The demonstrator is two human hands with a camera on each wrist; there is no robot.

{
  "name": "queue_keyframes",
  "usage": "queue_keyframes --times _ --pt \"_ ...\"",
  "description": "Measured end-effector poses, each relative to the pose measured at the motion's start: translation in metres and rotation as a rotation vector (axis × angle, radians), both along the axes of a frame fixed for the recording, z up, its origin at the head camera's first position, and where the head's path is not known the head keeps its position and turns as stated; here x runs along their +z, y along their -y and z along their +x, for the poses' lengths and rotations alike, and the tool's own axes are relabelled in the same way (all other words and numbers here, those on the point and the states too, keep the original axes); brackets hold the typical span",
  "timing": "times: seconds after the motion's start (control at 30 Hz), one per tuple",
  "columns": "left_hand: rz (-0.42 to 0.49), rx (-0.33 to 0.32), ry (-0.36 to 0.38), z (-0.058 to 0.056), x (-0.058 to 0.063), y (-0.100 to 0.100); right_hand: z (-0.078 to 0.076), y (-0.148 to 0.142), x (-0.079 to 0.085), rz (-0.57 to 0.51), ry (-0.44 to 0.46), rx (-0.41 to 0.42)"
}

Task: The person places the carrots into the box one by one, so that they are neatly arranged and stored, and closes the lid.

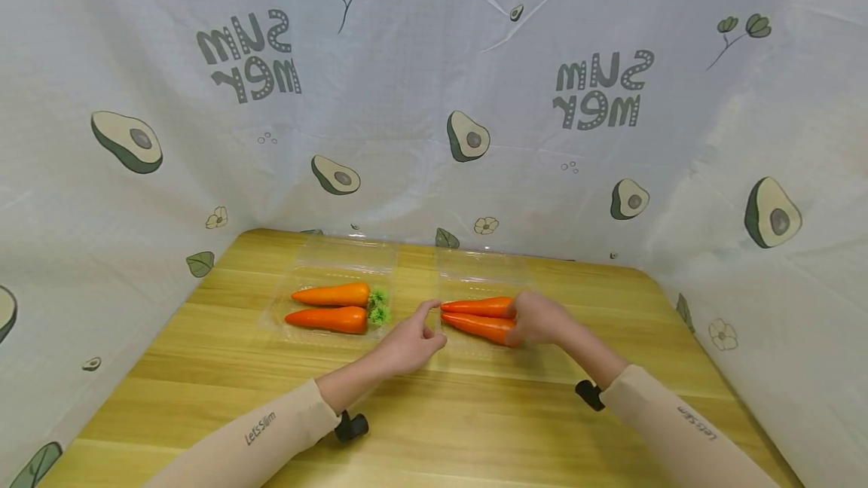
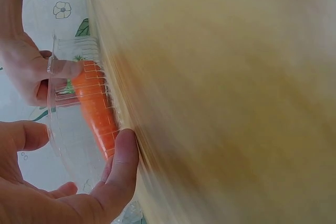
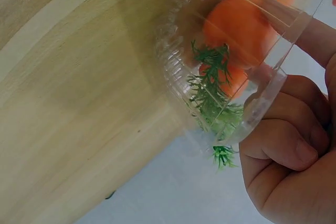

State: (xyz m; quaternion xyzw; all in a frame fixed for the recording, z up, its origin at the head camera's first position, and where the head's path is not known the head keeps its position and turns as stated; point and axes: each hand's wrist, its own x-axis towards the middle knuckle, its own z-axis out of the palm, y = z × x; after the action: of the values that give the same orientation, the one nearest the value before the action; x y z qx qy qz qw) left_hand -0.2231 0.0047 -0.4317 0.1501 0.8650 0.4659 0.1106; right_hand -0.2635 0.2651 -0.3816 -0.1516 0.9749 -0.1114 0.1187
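Two bare hands at a clear plastic box (image 1: 468, 286) lying with its lid raised on a wooden table (image 1: 475, 413). The left hand (image 1: 410, 343) has thumb and index finger spread wide at the box's left side; in the left wrist view, the index fingertip lies low beside the carrot tip. The right hand (image 1: 542, 320) pinches the thick end of the near carrot (image 1: 477, 327), inside the box; its remaining fingers are curled outside the wall. The far carrot (image 1: 475, 306) lies just beside it, tips leftward. Green leaves (image 3: 210, 90) show through the plastic in the right wrist view. To the left, a second box (image 1: 339, 273) contains two carrots (image 1: 332, 294) with green tops (image 1: 379, 309).
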Motion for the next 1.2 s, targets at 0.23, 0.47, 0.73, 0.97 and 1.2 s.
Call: queue_keyframes --times 0.23,0.47,0.73,0.97,1.2 --pt "0.003 0.001 0.003 0.0003 -0.0005 0.0000 0.0020 0.0028 -0.0022 0.012 -0.013 0.033" --pt "0.007 0.001 0.006 0.0016 -0.0001 -0.0004 0.0025 0.0054 -0.0026 0.018 -0.013 0.052" --pt "0.008 0.005 0.002 0.0025 0.0013 -0.0009 0.0039 0.0041 -0.0008 0.047 -0.039 0.052" --pt "0.014 0.000 -0.004 0.0027 0.0027 -0.0005 0.0066 0.0038 0.0001 -0.022 -0.021 0.061" --pt "0.013 0.001 0.008 0.0029 0.0027 -0.0008 0.0060 0.0049 -0.0014 -0.014 -0.014 0.047"
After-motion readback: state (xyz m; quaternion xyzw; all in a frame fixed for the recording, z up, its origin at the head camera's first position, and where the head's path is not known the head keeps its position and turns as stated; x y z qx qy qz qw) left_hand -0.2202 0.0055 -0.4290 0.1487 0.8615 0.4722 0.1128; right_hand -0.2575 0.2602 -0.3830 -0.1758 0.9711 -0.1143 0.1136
